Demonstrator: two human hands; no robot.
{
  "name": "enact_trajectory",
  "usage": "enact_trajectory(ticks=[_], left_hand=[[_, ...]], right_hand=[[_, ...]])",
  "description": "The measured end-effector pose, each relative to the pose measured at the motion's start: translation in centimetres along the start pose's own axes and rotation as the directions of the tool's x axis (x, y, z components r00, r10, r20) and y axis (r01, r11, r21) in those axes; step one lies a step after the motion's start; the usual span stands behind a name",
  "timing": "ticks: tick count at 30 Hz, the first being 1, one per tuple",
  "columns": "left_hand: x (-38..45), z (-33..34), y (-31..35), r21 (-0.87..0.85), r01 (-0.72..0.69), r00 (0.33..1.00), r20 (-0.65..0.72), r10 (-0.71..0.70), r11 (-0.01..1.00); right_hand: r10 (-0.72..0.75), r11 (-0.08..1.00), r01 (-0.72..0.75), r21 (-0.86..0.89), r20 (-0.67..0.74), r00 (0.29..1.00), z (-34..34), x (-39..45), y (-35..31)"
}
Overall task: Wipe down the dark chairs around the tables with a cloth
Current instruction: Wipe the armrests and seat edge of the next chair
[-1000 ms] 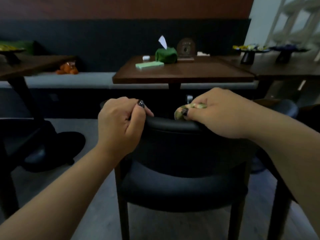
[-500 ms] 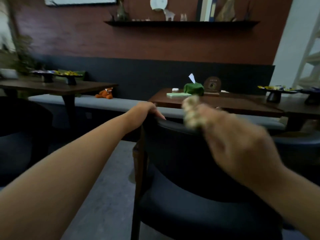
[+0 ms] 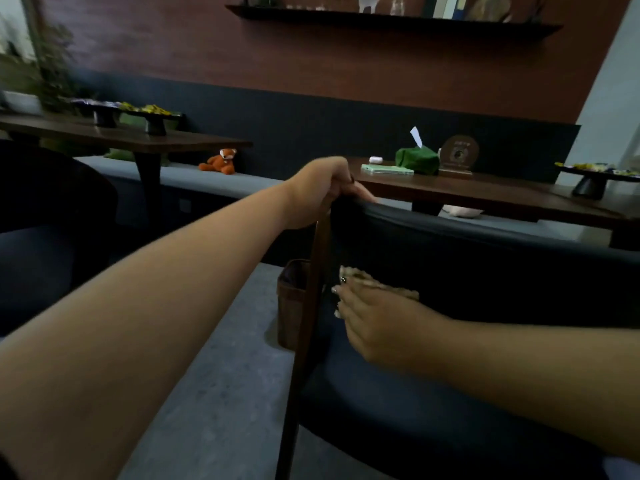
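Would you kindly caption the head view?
Left hand grips dark chair; right hand presses cloth against its backrest.

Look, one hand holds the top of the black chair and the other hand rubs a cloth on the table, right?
Not quite. The left hand does hold the top of the black chair, but the head view shows the right hand rubbing the cloth on the chair's inner backrest, not on the table.
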State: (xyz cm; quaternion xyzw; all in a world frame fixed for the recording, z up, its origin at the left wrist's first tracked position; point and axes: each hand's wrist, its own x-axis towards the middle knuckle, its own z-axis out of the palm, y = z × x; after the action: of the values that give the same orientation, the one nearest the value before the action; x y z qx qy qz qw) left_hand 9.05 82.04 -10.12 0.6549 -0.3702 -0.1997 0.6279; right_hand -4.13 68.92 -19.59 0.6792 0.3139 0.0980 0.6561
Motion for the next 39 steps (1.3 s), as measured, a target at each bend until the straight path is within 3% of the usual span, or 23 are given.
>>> enact_trajectory(ticks=[2,3,5,6,7,8,12,15,17,19,20,22,24,25,27,30,32,34,36,37,39], left_hand=[[0.0,-0.2,0.0,-0.019,-0.007,0.999,0.045,0.008,1.000],[0.0,-0.1,0.1,-0.019,-0.006,0.999,0.048,0.007,1.000],[0.0,0.0,0.4,0.001,0.006,0.999,0.048,-0.006,1.000],[0.0,0.0,0.5,0.017,0.020,0.998,0.061,-0.021,1.000],[-0.1,-0.2,0.5,0.029,0.035,0.996,0.076,-0.037,0.999],[-0.2,-0.3,0.6,0.030,0.044,0.995,0.085,-0.047,0.999],[-0.2,-0.2,0.6,0.012,-0.018,0.999,0.031,0.018,1.000],[-0.4,0.3,0.4,-0.016,-0.055,0.998,-0.026,0.055,0.998],[-0.4,0.5,0.2,0.003,-0.065,0.997,-0.033,0.065,0.998],[-0.3,0.6,0.0,0.030,-0.064,0.998,-0.019,0.065,0.997],[-0.2,0.7,-0.1,0.040,-0.062,0.998,-0.019,0.062,0.997],[-0.1,0.7,-0.4,0.018,-0.052,0.998,-0.029,0.052,0.999],[-0.2,0.9,-0.6,-0.032,-0.039,0.999,-0.013,0.039,0.999],[-0.3,1.0,-0.7,-0.042,-0.048,0.999,-0.004,0.048,0.998],[-0.4,1.1,-0.7,0.000,-0.080,0.996,-0.030,0.080,0.997],[-0.9,1.7,-0.3,0.014,-0.102,0.991,-0.082,0.103,0.995],[-1.2,2.3,-0.1,0.005,-0.065,0.992,-0.111,0.066,0.998],[-0.9,2.9,-0.1,0.311,-0.043,0.966,-0.228,0.119,0.949],[-0.8,3.5,0.0,0.713,-0.020,0.927,-0.249,0.280,0.701],[-0.9,3.8,0.1,0.796,-0.053,0.914,-0.205,0.350,0.603],[-1.6,4.1,1.0,0.809,-0.135,0.917,-0.117,0.382,0.573]], right_hand=[[0.050,0.999,-0.050,0.014,0.038,0.998,-0.6,1.4,0.4],[0.147,0.977,-0.151,0.153,0.035,0.988,-0.6,1.9,0.8],[0.450,0.756,-0.402,0.516,0.035,0.892,-1.4,2.5,2.4],[0.589,0.687,-0.483,0.542,-0.026,0.808,-1.8,2.7,3.3],[0.658,0.686,-0.544,0.483,-0.092,0.747,-1.8,3.2,3.8],[0.672,0.708,-0.579,0.406,-0.135,0.728,-1.6,3.6,3.8],[0.559,0.821,-0.544,0.172,-0.047,0.828,-0.7,5.0,0.7],[0.280,0.933,-0.293,0.211,0.089,0.956,0.0,6.1,-2.4],[0.159,0.960,-0.196,0.201,0.184,0.970,-0.4,6.1,-1.9],[0.238,0.945,-0.267,0.190,0.165,0.957,-1.5,5.2,-0.6],[0.341,0.917,-0.353,0.185,0.095,0.935,-1.8,4.4,0.3],[0.573,0.810,-0.527,0.258,-0.154,0.805,-2.0,2.1,2.3],[0.693,0.721,-0.608,0.334,-0.312,0.650,-1.5,-0.3,3.3],[0.703,0.711,-0.620,0.331,-0.359,0.614,-1.1,-1.1,3.1],[0.664,0.746,-0.595,0.299,-0.399,0.632,-0.4,-1.6,1.6],[0.406,0.914,-0.371,0.164,-0.327,0.854,0.7,-1.4,-2.6],[0.284,0.954,-0.246,0.172,-0.253,0.925,0.8,-1.6,-3.6],[0.318,0.937,-0.257,0.235,-0.277,0.907,0.4,-2.1,-2.8],[0.443,0.890,-0.364,0.275,-0.324,0.836,-0.5,-3.0,-0.2],[0.498,0.862,-0.409,0.299,-0.353,0.792,-1.0,-3.7,1.4],[0.573,0.817,-0.463,0.343,-0.400,0.715,-1.5,-5.3,3.6]])
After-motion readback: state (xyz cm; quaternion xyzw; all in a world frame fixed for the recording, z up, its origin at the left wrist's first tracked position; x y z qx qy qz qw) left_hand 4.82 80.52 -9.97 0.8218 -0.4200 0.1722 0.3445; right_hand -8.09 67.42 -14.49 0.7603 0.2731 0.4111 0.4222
